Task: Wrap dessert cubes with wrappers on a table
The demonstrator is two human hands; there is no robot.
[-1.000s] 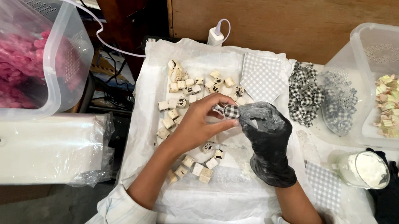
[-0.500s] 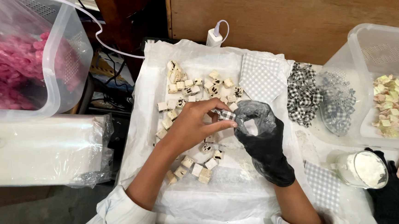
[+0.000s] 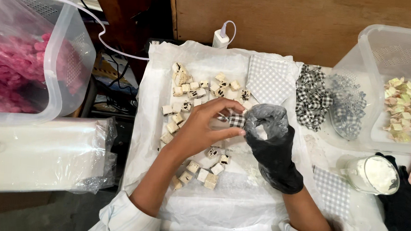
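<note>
Lying scattered over a white plastic sheet: pale cube-shaped sweets. Resting at the sheet's far edge: a stack of grey checked paper squares, beside a heap of black-and-white checked wrappers. Standing at far left: a clear bin holding pink material. Sitting at right: a clear tub containing pastel wrapped pieces, and a cup of white powder. Standing at the back: a white charger.
</note>
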